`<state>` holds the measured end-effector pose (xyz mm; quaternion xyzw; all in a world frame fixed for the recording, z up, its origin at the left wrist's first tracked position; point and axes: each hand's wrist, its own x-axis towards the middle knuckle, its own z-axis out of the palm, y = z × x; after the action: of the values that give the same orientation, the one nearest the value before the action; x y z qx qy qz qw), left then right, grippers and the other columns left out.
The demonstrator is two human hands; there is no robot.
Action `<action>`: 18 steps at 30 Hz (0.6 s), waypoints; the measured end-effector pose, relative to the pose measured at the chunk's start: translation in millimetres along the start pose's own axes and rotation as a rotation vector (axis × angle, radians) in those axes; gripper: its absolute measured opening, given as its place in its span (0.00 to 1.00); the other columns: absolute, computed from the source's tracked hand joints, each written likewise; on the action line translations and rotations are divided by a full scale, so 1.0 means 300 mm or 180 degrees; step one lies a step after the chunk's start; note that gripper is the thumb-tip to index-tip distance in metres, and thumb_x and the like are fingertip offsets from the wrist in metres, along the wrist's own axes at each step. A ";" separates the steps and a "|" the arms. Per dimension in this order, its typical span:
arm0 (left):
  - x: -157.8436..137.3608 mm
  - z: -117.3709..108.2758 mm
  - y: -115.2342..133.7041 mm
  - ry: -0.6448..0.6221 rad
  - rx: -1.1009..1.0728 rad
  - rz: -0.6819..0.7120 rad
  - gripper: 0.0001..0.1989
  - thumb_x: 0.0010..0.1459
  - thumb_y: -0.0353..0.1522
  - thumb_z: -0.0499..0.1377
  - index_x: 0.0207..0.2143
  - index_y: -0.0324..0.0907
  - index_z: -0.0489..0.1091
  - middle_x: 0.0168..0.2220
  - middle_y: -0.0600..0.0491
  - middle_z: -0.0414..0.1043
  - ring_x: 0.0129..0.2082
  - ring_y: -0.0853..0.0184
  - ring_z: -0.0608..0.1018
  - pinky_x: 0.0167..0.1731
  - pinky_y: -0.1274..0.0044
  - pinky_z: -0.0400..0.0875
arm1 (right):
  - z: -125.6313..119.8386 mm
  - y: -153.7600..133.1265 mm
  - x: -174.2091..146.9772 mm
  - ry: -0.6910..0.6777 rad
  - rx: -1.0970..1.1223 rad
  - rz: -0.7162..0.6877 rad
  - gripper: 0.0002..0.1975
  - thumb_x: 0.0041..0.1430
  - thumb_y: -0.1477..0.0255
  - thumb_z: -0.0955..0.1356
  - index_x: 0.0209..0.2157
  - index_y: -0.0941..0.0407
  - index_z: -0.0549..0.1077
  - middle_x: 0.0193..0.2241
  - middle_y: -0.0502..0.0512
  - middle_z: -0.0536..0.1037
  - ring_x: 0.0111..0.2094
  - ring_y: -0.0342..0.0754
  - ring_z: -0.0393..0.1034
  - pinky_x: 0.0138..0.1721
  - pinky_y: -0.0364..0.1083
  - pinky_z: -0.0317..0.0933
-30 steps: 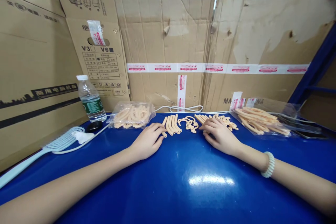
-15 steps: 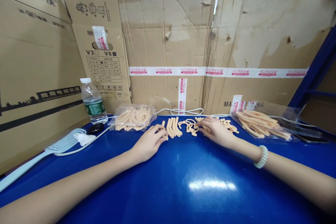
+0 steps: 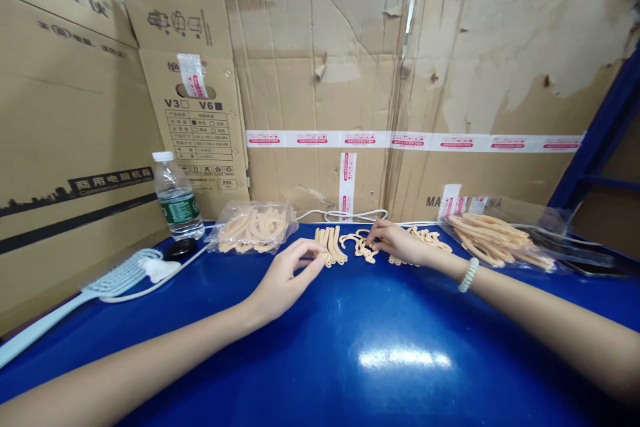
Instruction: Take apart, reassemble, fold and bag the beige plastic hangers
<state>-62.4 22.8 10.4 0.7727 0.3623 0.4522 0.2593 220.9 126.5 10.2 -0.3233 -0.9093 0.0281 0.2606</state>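
Note:
My left hand (image 3: 287,280) is at the left end of a row of slim beige strips (image 3: 330,245), which lie side by side on the blue table. Its thumb and index finger are apart in a loose curve, with nothing visible between them. To the right of the row lies a loose cluster of curved beige pieces (image 3: 357,241). My right hand (image 3: 403,245) is over the cluster's right side, fingers bent down and drawn together on a curved piece, partly hidden by the fingertips. More beige pieces (image 3: 430,237) lie behind and under this hand.
A clear bag of beige pieces (image 3: 257,227) lies left, another bag of longer pieces (image 3: 500,237) right. A water bottle (image 3: 179,200), black round object (image 3: 181,248) and pale blue hairbrush (image 3: 120,275) are far left. Cardboard panels (image 3: 320,80) wall the back; a white cable (image 3: 355,215) runs along them.
My left hand has drawn back slightly from the row, and its fingers have parted. A strip that lay apart under it is now beside the others. My right hand has shifted left over the curved pieces.

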 end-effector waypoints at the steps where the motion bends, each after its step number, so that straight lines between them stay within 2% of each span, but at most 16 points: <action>1: -0.001 0.003 0.008 0.0035 -0.0145 -0.0069 0.10 0.63 0.38 0.54 0.38 0.42 0.72 0.44 0.49 0.73 0.45 0.62 0.75 0.47 0.71 0.72 | 0.000 0.002 0.001 0.0083 0.0087 0.0038 0.07 0.59 0.79 0.66 0.33 0.56 0.76 0.33 0.56 0.72 0.36 0.49 0.71 0.41 0.49 0.67; 5: -0.005 0.006 0.030 0.0110 -0.0506 -0.0321 0.11 0.59 0.38 0.57 0.33 0.40 0.74 0.40 0.48 0.75 0.41 0.61 0.77 0.44 0.70 0.73 | -0.024 -0.006 -0.001 0.0606 0.0469 0.0306 0.06 0.64 0.71 0.63 0.35 0.56 0.71 0.34 0.56 0.71 0.40 0.52 0.69 0.44 0.54 0.65; 7: -0.011 0.009 0.036 0.0094 -0.0624 -0.0503 0.09 0.56 0.37 0.60 0.32 0.40 0.74 0.37 0.49 0.75 0.38 0.62 0.78 0.44 0.69 0.72 | -0.041 -0.032 -0.014 0.0776 0.0748 0.0485 0.08 0.66 0.66 0.61 0.37 0.55 0.68 0.32 0.54 0.70 0.36 0.51 0.71 0.40 0.53 0.68; 10: -0.024 0.022 0.039 0.0090 -0.0873 -0.0742 0.07 0.51 0.34 0.64 0.29 0.39 0.71 0.32 0.53 0.73 0.34 0.65 0.77 0.41 0.70 0.72 | -0.050 -0.111 -0.053 0.0777 0.1238 0.0695 0.12 0.69 0.60 0.57 0.40 0.53 0.61 0.29 0.49 0.68 0.27 0.46 0.73 0.29 0.47 0.70; 12: -0.034 0.038 0.039 0.0194 -0.1144 -0.0867 0.11 0.48 0.32 0.66 0.29 0.41 0.65 0.30 0.57 0.69 0.33 0.68 0.76 0.38 0.73 0.72 | -0.039 -0.178 -0.087 0.0630 0.1766 0.0839 0.14 0.68 0.56 0.57 0.41 0.52 0.59 0.30 0.48 0.69 0.25 0.45 0.75 0.26 0.46 0.70; 15: -0.046 0.061 0.037 0.0372 -0.1637 -0.1085 0.22 0.42 0.29 0.69 0.38 0.44 0.62 0.34 0.58 0.67 0.33 0.70 0.75 0.37 0.73 0.73 | -0.003 -0.274 -0.134 0.0349 0.2975 0.1136 0.17 0.61 0.55 0.67 0.39 0.54 0.64 0.31 0.49 0.72 0.28 0.46 0.76 0.29 0.45 0.70; 17: -0.053 0.073 0.036 0.0289 -0.1862 -0.1234 0.30 0.41 0.30 0.69 0.46 0.45 0.61 0.39 0.54 0.69 0.36 0.67 0.76 0.40 0.70 0.73 | 0.022 -0.322 -0.158 0.0328 0.3324 0.1211 0.18 0.54 0.58 0.73 0.37 0.56 0.70 0.31 0.51 0.75 0.29 0.45 0.75 0.29 0.44 0.69; 18: -0.056 0.077 0.036 0.0171 -0.1918 -0.1294 0.30 0.42 0.30 0.70 0.47 0.44 0.62 0.40 0.52 0.70 0.37 0.66 0.76 0.41 0.69 0.72 | 0.032 -0.341 -0.168 0.0341 0.3394 0.1247 0.17 0.52 0.59 0.75 0.36 0.57 0.72 0.31 0.52 0.76 0.30 0.45 0.74 0.29 0.43 0.69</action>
<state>-43.8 1.1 -0.9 0.5617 0.3656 0.4980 0.5503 190.5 16.4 1.5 -0.3107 -0.6779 0.5145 0.4233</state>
